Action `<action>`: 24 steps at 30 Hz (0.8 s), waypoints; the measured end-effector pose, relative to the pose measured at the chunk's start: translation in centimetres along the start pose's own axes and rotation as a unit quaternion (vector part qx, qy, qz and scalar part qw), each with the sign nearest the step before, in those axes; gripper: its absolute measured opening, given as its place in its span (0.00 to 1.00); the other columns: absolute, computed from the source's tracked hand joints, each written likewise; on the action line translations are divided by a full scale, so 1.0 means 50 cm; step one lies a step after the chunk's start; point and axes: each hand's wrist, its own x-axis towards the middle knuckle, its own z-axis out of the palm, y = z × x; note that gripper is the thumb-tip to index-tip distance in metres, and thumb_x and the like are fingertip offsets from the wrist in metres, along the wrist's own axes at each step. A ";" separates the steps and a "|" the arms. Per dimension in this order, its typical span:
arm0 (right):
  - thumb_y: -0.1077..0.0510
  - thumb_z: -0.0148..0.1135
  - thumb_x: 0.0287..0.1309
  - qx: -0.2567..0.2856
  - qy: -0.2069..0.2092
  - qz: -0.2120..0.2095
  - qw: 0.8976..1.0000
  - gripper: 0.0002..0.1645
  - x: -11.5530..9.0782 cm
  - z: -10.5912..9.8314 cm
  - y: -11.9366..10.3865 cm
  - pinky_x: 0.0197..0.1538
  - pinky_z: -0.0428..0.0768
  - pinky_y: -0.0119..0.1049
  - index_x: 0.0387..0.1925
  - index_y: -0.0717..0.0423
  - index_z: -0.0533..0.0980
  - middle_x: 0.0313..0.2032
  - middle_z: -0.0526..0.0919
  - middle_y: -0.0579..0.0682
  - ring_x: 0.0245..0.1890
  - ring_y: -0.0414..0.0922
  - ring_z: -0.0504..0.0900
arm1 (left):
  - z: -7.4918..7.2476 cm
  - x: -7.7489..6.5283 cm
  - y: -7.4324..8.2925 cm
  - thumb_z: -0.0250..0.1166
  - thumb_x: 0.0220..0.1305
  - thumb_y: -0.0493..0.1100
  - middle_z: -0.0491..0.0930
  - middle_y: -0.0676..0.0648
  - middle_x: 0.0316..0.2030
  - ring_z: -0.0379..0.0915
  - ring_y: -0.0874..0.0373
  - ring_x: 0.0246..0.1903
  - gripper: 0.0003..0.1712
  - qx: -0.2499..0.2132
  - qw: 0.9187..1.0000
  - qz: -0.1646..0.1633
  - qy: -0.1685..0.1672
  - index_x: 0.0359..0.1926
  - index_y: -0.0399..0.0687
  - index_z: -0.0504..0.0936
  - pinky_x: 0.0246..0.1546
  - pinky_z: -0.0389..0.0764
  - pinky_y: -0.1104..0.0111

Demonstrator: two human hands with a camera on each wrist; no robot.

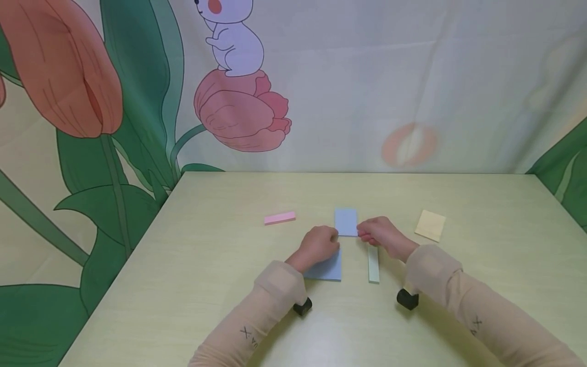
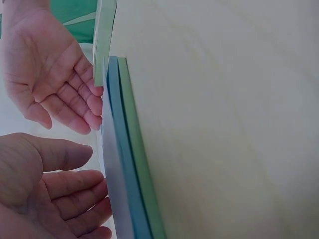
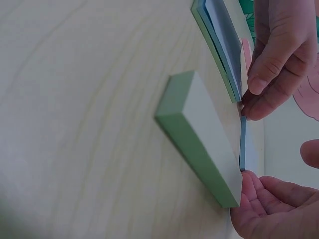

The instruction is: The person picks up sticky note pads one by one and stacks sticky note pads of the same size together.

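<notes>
A blue sticky note pad (image 1: 346, 222) lies flat between both hands. My left hand (image 1: 317, 247) is over a larger stack, with its fingertips near the blue pad's lower left corner. That stack has a blue pad (image 1: 326, 269) on top and a green layer (image 2: 141, 164) below, seen edge-on in the left wrist view. At the blue pad's right edge are the fingertips of my right hand (image 1: 382, 235), thumb apart in the right wrist view. A narrow green pad (image 3: 199, 144) lies just below the right hand. Neither hand visibly grips anything.
A narrow pink pad (image 1: 279, 218) lies to the left, farther back. On the right is a square yellow pad (image 1: 430, 225). The pale wooden table (image 1: 220, 234) ends at a printed cloth (image 1: 339, 102) behind it.
</notes>
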 end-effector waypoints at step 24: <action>0.54 0.46 0.59 -0.042 -0.009 -0.016 0.999 0.25 -0.015 -0.001 0.013 0.51 0.71 0.38 0.51 0.70 0.68 0.47 0.74 0.60 0.41 0.46 0.74 | 0.002 -0.021 0.009 0.55 0.56 0.38 0.52 0.53 0.13 0.50 0.61 0.16 0.19 0.029 0.999 0.026 -0.005 0.13 0.48 0.58 0.18 0.53 0.74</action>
